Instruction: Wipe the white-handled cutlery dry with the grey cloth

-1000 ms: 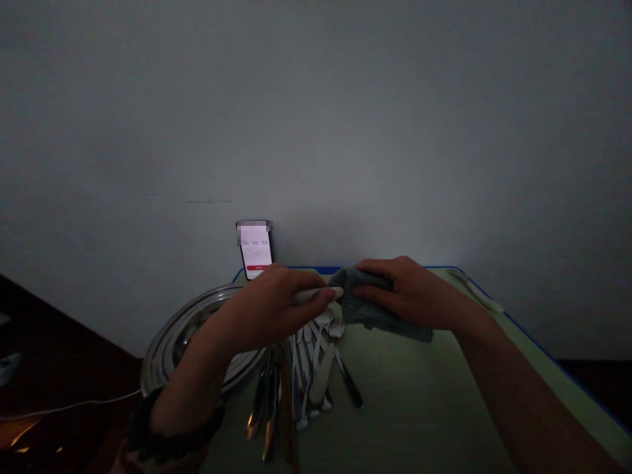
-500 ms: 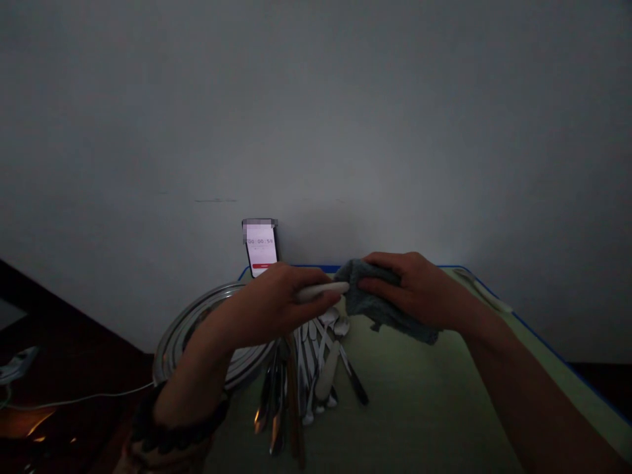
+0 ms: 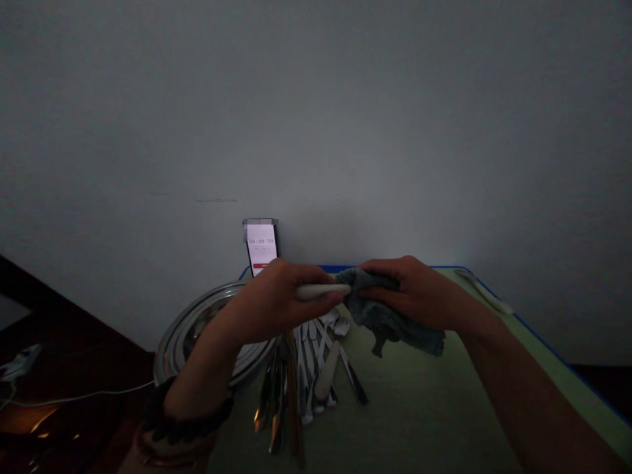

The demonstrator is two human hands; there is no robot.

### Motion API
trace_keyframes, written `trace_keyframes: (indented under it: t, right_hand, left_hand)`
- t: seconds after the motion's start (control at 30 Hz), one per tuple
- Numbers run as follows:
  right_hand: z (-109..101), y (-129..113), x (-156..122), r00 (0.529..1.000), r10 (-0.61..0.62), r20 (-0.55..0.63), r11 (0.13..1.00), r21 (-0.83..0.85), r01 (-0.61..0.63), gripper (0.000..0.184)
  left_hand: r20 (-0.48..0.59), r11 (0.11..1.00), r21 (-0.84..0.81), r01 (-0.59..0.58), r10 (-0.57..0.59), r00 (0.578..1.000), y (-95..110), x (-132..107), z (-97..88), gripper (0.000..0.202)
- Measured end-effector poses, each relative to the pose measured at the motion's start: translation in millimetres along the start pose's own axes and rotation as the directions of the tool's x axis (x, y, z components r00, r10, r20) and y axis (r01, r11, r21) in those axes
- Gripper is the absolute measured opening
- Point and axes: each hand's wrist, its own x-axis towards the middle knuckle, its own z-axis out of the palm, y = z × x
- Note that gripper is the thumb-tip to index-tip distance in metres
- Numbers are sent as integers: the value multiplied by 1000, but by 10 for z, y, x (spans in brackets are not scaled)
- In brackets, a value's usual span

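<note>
My left hand (image 3: pixel 276 297) is closed around the pale handle of a white-handled utensil (image 3: pixel 320 291). The utensil's far end runs into a grey-blue cloth (image 3: pixel 365 306), so its head is hidden. Pinched in my right hand (image 3: pixel 415 289), the cloth wraps that end, and its loose part hangs down to the right. Below both hands, a pile of cutlery (image 3: pixel 316 368) lies on the table, with spoons, dark handles and another pale handle (image 3: pixel 326 372) among it. A round metal tray (image 3: pixel 170 336) sits partly behind my left forearm.
A phone (image 3: pixel 261 243) showing a timer leans on the wall (image 3: pixel 316 118) at the back. Another pale-handled utensil (image 3: pixel 486 293) lies near the right edge of the greenish table (image 3: pixel 419 421), which has a blue rim. A white cable (image 3: pixel 99 396) runs at the left.
The cloth has shifted slightly down and its loose end hangs lower. My right hand has turned a little with it. My left hand keeps its grip on the utensil, nearly still.
</note>
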Motion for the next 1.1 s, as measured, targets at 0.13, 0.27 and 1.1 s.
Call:
trace_keyframes:
  t: [0.13, 0.27, 1.1]
  right_hand:
    - [-33, -12, 2, 996, -2, -92, 995, -101, -8, 17]
    - [-69, -6, -18, 998, -20, -62, 996, -91, 14, 20]
    - [-32, -78, -41, 981, -50, 186, 998, -33, 57, 26]
  left_hand:
    - [-39, 999, 36, -14, 15, 999, 5, -3, -29, 31]
    - [-26, 999, 35, -35, 36, 999, -36, -40, -90, 29]
    - [119, 998, 7, -63, 62, 991, -27, -100, -122, 31]
